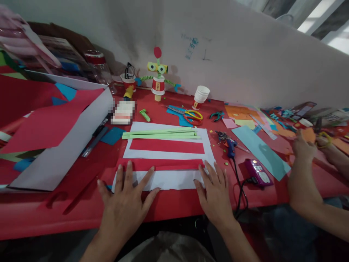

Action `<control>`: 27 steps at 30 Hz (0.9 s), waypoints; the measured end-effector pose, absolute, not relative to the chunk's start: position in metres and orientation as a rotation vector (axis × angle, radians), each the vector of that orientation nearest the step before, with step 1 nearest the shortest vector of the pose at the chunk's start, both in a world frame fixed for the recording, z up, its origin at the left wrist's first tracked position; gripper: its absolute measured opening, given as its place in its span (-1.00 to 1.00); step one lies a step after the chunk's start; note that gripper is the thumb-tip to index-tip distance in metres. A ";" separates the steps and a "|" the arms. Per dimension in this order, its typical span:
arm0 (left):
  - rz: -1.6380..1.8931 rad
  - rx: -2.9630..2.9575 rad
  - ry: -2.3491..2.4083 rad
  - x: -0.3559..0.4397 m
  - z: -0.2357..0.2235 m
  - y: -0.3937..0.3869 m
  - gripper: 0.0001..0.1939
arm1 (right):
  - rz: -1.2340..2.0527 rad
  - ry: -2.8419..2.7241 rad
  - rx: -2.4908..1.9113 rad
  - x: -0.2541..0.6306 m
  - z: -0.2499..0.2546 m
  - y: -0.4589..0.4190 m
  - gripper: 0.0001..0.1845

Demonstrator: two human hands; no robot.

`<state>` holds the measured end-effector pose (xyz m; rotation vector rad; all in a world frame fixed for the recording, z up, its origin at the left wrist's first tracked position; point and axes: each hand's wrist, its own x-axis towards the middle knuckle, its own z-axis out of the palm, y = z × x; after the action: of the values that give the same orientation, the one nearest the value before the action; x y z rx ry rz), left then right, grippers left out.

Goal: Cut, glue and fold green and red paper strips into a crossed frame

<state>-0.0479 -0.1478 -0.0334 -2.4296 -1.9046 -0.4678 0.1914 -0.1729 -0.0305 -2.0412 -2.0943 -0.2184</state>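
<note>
Both hands lie palm down at the near side of a white paper sheet (180, 181), fingers spread and straightened, clenching nothing. The left hand (125, 203) rests its fingertips on the left part of the nearer red paper strip (169, 165), its outermost finger reaching past the sheet onto the red tabletop (174, 211) and its thumb by the sheet's near edge. The right hand (217, 198) touches that strip's right end, beside the sheet's right edge. The strip runs crosswise over the sheet, between the hands; a band of white separates it from a farther red paper strip (167, 146), and light green paper strips (160, 134) lie bundled along the sheet's far edge. Nearer the body, a margin of red tabletop runs between the sheet and the table's front edge. On the left, a strip of tabletop parts the left hand from a white-walled box (65, 160) heaped with coloured paper. On the right, room is tighter: a blue glue gun (231, 147) lies just beyond the sheet, and its black cable (236, 174) runs down near the right hand, with a purple device (258, 173) beside it. Farther right, a co-worker's hand (304, 145) holds orange paper (309, 135).
</note>
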 end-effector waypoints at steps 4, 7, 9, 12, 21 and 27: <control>-0.441 -2.404 -1.901 -0.048 -0.036 -0.149 -0.48 | -0.235 -2.125 -2.034 0.196 -0.036 -0.170 -0.59; -0.465 -2.382 -1.879 -0.048 -0.034 -0.145 -0.51 | -0.302 -2.141 -1.909 0.201 -0.036 -0.160 -0.66; -0.498 -2.410 -1.865 -0.047 -0.028 -0.139 -0.55 | -0.296 -2.188 -1.797 0.202 -0.033 -0.146 -0.68; -0.524 -2.519 -1.884 -0.044 -0.016 -0.128 -0.67 | -0.187 -2.244 -1.716 0.200 -0.027 -0.120 -0.71; -1.313 -2.993 -2.082 -0.034 -0.020 -0.143 -0.79 | 0.304 -2.273 -1.785 0.191 -0.018 -0.101 -0.89; -2.146 -2.870 -2.486 -0.016 -0.031 -0.160 -0.85 | 0.561 -2.103 -1.751 0.186 -0.014 -0.119 -0.91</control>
<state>-0.0161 -0.1598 -0.0307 -2.8702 -2.4858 -2.1460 0.1862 -0.1188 -0.0136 -1.7510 -2.1034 0.5608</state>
